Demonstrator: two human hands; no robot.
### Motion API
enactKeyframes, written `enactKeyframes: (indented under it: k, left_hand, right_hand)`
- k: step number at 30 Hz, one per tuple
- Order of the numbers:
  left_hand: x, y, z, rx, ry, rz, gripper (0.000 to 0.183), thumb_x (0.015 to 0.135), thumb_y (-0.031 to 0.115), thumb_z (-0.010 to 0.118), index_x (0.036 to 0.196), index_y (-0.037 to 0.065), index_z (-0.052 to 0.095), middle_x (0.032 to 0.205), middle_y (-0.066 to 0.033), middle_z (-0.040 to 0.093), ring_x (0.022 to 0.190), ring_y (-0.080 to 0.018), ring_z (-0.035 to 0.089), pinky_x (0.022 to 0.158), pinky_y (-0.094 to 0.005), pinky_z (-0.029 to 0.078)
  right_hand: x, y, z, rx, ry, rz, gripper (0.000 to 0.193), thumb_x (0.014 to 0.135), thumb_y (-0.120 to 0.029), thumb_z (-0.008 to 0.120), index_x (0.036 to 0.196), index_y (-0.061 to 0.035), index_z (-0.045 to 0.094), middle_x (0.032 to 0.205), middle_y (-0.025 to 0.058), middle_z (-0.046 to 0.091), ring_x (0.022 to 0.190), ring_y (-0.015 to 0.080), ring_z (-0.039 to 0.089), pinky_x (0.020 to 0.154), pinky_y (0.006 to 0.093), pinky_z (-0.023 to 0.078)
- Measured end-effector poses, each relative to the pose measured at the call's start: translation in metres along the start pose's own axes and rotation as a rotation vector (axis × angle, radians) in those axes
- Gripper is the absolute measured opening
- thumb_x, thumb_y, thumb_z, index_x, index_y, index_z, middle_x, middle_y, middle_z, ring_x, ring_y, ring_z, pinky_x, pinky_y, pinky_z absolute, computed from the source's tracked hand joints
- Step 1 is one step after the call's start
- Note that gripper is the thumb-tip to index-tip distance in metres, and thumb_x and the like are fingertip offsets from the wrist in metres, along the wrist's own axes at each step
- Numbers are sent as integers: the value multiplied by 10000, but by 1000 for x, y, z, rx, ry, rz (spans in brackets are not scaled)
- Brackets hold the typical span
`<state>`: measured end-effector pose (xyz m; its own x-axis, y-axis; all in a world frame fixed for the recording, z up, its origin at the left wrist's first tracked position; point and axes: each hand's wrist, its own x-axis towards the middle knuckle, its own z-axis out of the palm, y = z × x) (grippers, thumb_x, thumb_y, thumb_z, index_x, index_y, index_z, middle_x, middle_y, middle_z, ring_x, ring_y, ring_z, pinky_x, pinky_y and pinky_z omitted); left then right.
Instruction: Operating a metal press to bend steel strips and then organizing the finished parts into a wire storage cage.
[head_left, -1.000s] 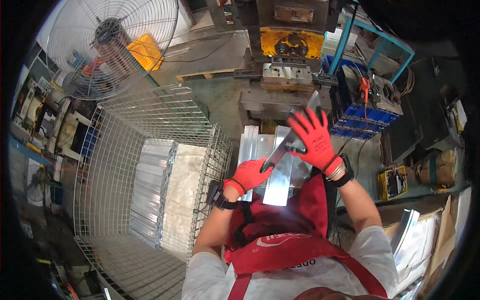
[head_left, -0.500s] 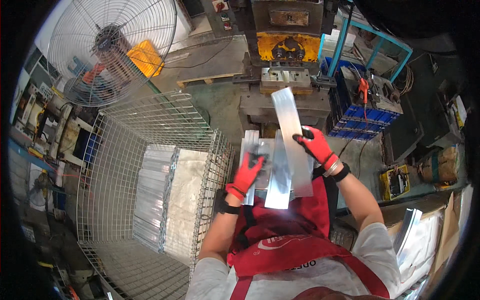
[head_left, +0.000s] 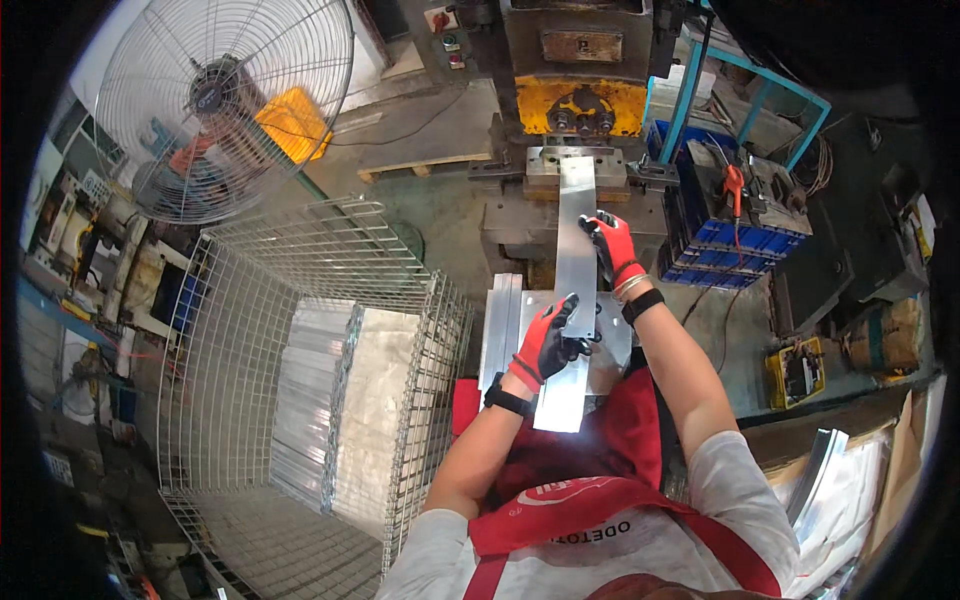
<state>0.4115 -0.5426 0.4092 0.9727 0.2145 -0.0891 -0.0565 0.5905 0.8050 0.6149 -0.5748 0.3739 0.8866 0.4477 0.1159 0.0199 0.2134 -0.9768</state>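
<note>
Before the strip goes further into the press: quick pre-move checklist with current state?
1. Left hand on the metal strip, near end: ok.
2. Right hand on the strip's right edge, further forward: ok.
3. Strip's far end on the press bed: ok.
4. Both hands short of the bed: ok.
5. Strip square to the tooling: cannot tell.
6. Gloves on both hands: ok.

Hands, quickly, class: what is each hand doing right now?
Left hand: closed on the near part of the long metal strip.
Right hand: gripping the same strip's right edge, nearer the press.
</note>
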Motion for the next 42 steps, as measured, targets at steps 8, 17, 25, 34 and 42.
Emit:
enactKeyframes:
  k: [8,17,25,34,42]
  left_hand:
    - [12,-15,-3,160,162,90,262,843,315,504,979,92,497,744,-25,517,527,-183,581,357,-244,417]
    - [18,-20,2,-235,184,-127,172,837,272,514,880,106,501,740,-10,523,518,-156,564,379,-236,457]
    - [15,-9,5,-247,73,-165,166,799,138,554,943,70,506,794,-15,492,614,-129,561,418,-227,462]
    - [20,-22,-2,-114,209,-96,221,805,152,559,972,20,501,804,-31,476,627,-121,548,392,-234,454]
    - [23,-22,-4,-150,203,-125,238,810,259,555,933,58,516,776,-35,486,527,-140,539,366,-262,456]
  right_hand:
    - [2,-6,9,65,-29,59,152,731,-130,590,603,-87,520,579,-93,407,539,29,336,484,204,281]
    - [-1,-2,6,9,-52,31,115,769,-168,567,781,-59,600,649,-72,488,558,32,408,507,193,329]
    - [-10,21,3,88,-31,267,250,755,-245,629,796,-8,562,689,-45,512,605,38,417,530,206,350]
    - [-17,18,2,177,-62,164,198,751,-241,634,768,-47,597,684,-56,501,603,40,417,521,206,325]
    - [-33,16,-2,135,-134,41,238,817,-217,549,928,-15,606,837,-15,585,758,66,526,683,205,403]
